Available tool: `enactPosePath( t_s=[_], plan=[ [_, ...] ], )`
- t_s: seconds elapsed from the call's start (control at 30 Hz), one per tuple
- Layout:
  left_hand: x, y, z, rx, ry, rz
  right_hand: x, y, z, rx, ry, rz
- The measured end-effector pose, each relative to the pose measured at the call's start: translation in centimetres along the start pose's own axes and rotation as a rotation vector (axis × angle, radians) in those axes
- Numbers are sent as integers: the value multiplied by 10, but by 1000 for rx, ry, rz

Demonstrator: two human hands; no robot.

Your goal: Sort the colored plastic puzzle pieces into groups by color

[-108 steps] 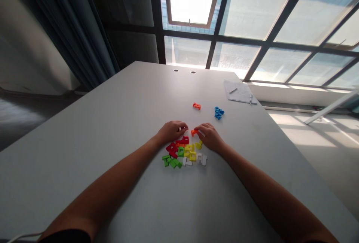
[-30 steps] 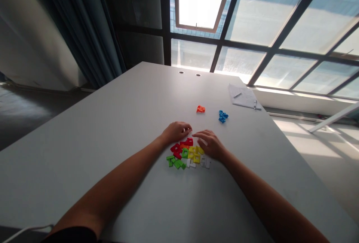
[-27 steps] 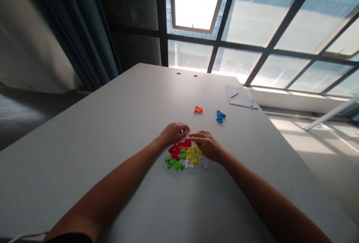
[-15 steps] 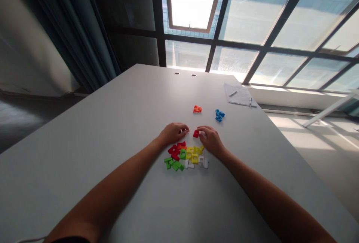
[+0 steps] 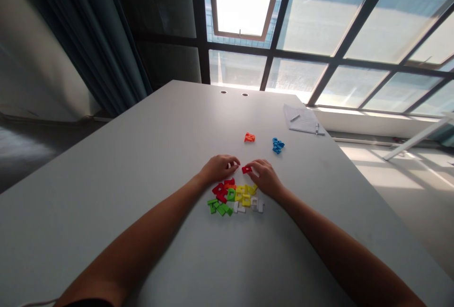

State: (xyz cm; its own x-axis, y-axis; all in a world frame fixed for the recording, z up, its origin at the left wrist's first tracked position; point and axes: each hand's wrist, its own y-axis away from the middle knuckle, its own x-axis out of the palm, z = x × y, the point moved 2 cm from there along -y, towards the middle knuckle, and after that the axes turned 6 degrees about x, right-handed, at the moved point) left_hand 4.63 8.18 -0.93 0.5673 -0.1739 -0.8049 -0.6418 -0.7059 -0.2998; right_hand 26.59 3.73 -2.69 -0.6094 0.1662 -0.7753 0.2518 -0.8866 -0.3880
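Note:
Between the thumb and fingers of my right hand (image 5: 265, 176) is a small red plastic block (image 5: 247, 170), pinched just above or on the white table (image 5: 170, 155); I cannot tell which. My left hand (image 5: 219, 168) rests across from it, fingers loosely curved and apart, with nothing visible in them. Just below both hands lies a cluster of small plastic blocks: red blocks (image 5: 220, 191), yellow blocks (image 5: 246, 199), green blocks (image 5: 222, 208) and white blocks (image 5: 257, 204). An orange block (image 5: 232, 187) and a single green block (image 5: 231, 195) sit among them.
Farther back on the table are a group of orange blocks (image 5: 249, 137) and a pile of blue blocks (image 5: 278, 145). Papers (image 5: 303, 117) with pen-like items lie near the right edge. Two round holes are set near the far edge, before large windows.
My right hand has turned the red block and shifted it slightly left, closer to my left hand. The left hand and the block cluster look nearly unchanged.

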Motion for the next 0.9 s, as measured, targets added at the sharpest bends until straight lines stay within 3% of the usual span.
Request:
enactPosePath(
  t_s=[0.9],
  plan=[
    [0, 0, -1, 32, -39, 69, -1, 2, 0, 2, -96, -6]
  ],
)
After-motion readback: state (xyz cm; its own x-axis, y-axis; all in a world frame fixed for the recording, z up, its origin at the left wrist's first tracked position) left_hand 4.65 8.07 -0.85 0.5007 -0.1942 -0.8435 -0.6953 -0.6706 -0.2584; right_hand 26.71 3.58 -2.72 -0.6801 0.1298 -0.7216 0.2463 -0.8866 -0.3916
